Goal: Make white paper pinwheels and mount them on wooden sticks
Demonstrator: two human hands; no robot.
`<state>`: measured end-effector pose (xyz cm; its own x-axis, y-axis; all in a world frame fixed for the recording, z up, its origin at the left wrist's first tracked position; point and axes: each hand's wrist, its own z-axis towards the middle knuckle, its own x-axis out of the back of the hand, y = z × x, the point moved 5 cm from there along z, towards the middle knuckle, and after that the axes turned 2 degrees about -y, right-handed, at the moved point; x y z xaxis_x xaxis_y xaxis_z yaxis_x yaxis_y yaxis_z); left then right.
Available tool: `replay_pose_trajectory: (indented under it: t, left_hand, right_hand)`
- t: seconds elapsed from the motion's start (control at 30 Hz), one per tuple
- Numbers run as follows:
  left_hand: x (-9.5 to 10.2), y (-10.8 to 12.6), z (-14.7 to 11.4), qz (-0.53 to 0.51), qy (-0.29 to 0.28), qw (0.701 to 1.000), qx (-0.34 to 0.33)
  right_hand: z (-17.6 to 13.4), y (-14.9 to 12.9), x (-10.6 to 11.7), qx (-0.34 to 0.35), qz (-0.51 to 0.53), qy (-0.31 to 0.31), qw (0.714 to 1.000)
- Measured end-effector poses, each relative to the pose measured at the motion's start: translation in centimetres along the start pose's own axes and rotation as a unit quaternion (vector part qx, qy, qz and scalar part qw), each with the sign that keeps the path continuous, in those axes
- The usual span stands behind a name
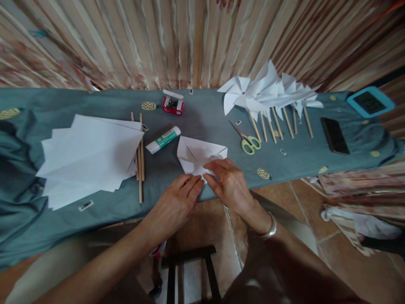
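Note:
A small white piece of paper (202, 147) with diagonal cuts lies at the table's near edge, between and just beyond my hands. My left hand (180, 196) grips its near edge, fingers together, with the thumb hidden. From the other side, my right hand (230, 181) curls its fingers and thumb onto the paper's near right part, where the fingers hide some of it. A glue stick (163, 139) with a green label lies to the left of the paper. To its right are scissors (248, 141) with light green handles.
At the left lie a stack of white sheets (91, 156) and several wooden sticks (141, 169). A red box of small pins (173, 104) stands open farther back. Several paper pinwheels (259, 90) on sticks, a phone (334, 135) and a blue-framed device (370, 101) occupy the right.

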<state>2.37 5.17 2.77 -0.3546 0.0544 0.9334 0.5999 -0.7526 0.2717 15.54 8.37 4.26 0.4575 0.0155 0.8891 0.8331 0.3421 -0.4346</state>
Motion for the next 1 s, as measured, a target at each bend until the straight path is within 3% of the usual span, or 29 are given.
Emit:
replay_pose_trajectory:
  t: [0.1, 0.57, 1.0]
  left_hand:
    - [0.0, 0.0, 0.0, 0.0, 0.003, 1.0, -0.003]
    - [-0.3, 0.1, -0.1, 0.004, 0.0, 1.0, -0.001]
    - [-0.3, -0.1, 0.0, -0.006, 0.01, 1.0, 0.002]
  right_hand:
    - [-0.2, -0.4, 0.0, 0.043, -0.018, 0.007, 0.999]
    - [0.1, -0.8, -0.9, 0.056, -0.059, -0.051, 0.995]
    - [0.4, -1.1, -1.8, 0.089, -0.072, -0.046, 0.992]
